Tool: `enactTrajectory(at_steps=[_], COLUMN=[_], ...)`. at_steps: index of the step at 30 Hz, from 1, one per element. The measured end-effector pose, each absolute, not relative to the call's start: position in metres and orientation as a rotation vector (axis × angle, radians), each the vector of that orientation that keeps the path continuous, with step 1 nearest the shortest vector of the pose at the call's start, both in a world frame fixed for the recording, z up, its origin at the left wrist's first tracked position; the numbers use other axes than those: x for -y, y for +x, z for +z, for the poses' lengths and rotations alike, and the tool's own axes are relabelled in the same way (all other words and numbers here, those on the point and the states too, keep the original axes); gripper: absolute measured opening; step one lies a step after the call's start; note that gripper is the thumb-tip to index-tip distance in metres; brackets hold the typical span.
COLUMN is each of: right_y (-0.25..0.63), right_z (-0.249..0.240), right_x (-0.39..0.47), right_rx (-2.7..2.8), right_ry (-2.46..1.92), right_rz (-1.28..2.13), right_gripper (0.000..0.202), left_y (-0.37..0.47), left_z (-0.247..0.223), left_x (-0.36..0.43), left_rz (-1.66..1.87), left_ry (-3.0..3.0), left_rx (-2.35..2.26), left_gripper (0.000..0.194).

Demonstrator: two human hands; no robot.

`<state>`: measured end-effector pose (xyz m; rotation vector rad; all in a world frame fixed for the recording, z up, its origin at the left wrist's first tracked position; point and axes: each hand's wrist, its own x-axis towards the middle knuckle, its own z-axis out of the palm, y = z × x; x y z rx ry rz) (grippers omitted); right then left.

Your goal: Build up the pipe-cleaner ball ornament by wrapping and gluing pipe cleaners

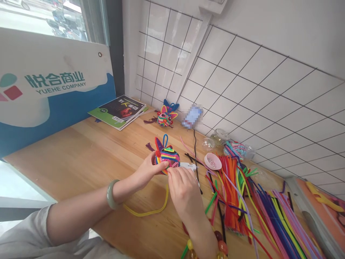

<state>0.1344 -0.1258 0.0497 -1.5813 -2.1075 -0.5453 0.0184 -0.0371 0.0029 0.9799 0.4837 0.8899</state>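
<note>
Striped ornament: a striped ball ornament [174, 155] of fuzzy, coiled pipe cleaner, topped by a pointed purple ear edged in red and a thin blue loop, is held above the wooden tabletop [88, 151].
Left hand: the ball's near side is gripped by the left hand [151, 166], its thumb laid across the front and its fingers clamped on the ornament.
Right hand: the fingertips of the right hand [183, 185] are drawn together at the ball's lower edge; what is pinched between them is hidden.
Yellow strand: a slack curve is formed by a soft yellow strand [145, 214] below the hands.
Wrists: a smooth, pale green bangle [111, 194] is worn on the left, a bracelet of round, glossy beads [222, 246] on the right.
Finished-looking twin: a similar eared ornament [164, 118], with a dark tassel, is set near the gridded white wall [229, 68].
Pink bowl: small clear pieces are contained in a shallow, round pink bowl [212, 162].
Pipe cleaners: straight, fuzzy lengths are laid in an orange bundle [233, 190] and a dark blue bundle [272, 212].
Booklet: a flat, glossy booklet [118, 111] is rested beside the printed board [59, 79].
</note>
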Motion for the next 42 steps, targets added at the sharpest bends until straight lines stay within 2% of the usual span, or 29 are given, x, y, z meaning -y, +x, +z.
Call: enactTrajectory(at_steps=[5,14,21,32,42], right_y=[0.135,0.146,0.146,0.142,0.141], right_z=[0.054,0.049,0.053,0.049,0.045], right_x=[0.128,0.125,0.127,0.123,0.125], right_rx=[2.162,1.851,1.851,1.867,1.712], right_ry=[-1.625,-1.602,-1.569,-1.547,-1.619], right_rz=[-0.556,-0.166,-0.184,-0.278,-0.130], right_gripper=[0.025,0.008,0.010,0.016,0.013], left_y=[0.018,0.015,0.014,0.016,0.016], left_z=[0.002,0.007,0.006,0.006,0.006], left_x=[0.037,0.037,0.036,0.039,0.039], left_rz=[0.800,0.713,0.769,0.788,0.793], left_ry=[0.968,0.948,0.864,0.865,0.899], left_rx=[-0.550,-0.500,-0.456,-0.493,-0.500], left_gripper=[0.051,0.053,0.042,0.047,0.049])
